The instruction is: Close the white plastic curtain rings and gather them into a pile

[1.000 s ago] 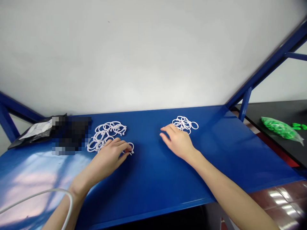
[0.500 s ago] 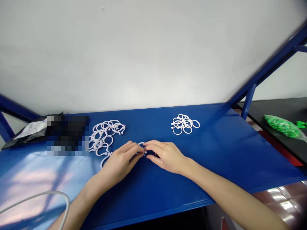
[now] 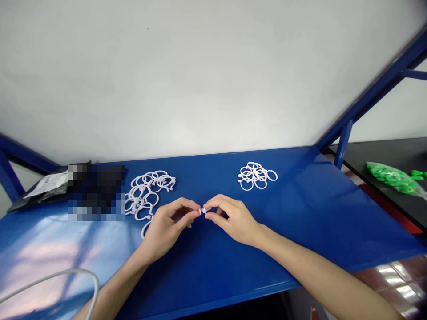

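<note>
Between my two hands is a white plastic ring [image 3: 202, 211], its knobbed ends showing at the fingertips. My left hand [image 3: 171, 226] pinches one end with thumb and forefinger. From the other side, the thumb and fingers of my right hand [image 3: 235, 218] grip the other end. The two ends are close together; whether they are joined I cannot tell, and most of the loop is hidden. Just left of my left hand lies a spread of white rings [image 3: 147, 192], several with gaps in them. Beyond my right hand sits a smaller heap of white rings [image 3: 255, 174], which look closed.
The blue table [image 3: 213, 275] runs back to a pale wall [image 3: 213, 80]. Black plastic packages [image 3: 50, 184] lie at the far left, partly blurred out. A white cable [image 3: 66, 270] curves across the lower left. A bag of green pieces [image 3: 393, 177] rests on a dark surface at right.
My fingers have shifted around the ring, and its two ends now show plainly between my fingertips. The loop that showed above my hands is out of sight. Both ring piles stay put.
</note>
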A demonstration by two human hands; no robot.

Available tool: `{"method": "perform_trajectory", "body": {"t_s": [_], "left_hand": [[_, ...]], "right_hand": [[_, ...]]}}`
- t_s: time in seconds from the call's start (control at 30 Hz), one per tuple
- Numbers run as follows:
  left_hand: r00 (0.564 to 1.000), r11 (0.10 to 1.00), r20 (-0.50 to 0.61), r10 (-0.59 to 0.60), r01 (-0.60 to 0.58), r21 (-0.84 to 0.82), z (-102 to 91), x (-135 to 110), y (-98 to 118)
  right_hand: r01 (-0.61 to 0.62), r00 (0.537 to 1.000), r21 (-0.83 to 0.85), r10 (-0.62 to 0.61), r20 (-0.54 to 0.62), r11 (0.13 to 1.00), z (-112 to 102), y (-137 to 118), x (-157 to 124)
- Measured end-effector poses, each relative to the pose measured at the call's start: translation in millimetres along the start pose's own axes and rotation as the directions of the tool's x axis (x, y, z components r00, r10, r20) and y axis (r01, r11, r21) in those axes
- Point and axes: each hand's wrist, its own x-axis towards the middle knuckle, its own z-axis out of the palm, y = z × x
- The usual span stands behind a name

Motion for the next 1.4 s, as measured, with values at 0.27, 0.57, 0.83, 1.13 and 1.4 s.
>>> {"method": "perform_trajectory", "body": {"t_s": [0.27,0.57,0.83,1.13,1.4], "left_hand": [[0.950,0.921,-0.047,0.309,-0.287,0.264,13.1,-4,-5],[0.819,0.760,-0.018,0.574,-0.524,0.383,23.7,-12,-5],[0.825,0.582,0.113,0.553,-0.480,0.657,3.0,13,-14],[0.901,0.324,-0.156,0.404,0.018,0.946,-54.5,33,-58],[0.939,0.756,-0.165,0.302,-0.130,0.641,-34.2,23,-25]], "right_hand": [[0.008,1.000,-0.051,-0.009,-0.011,0.999,3,0,-2],[0.059,0.998,-0.069,-0.061,-0.026,0.996,4,-7,-10],[0.164,0.986,-0.410,-0.165,0.034,0.897,-13,10,6],[-0.170,0.975,-0.724,0.009,-0.221,0.668,-66,54,22],[-0.072,0.983,-0.610,-0.046,-0.177,0.789,-40,26,13]]}}
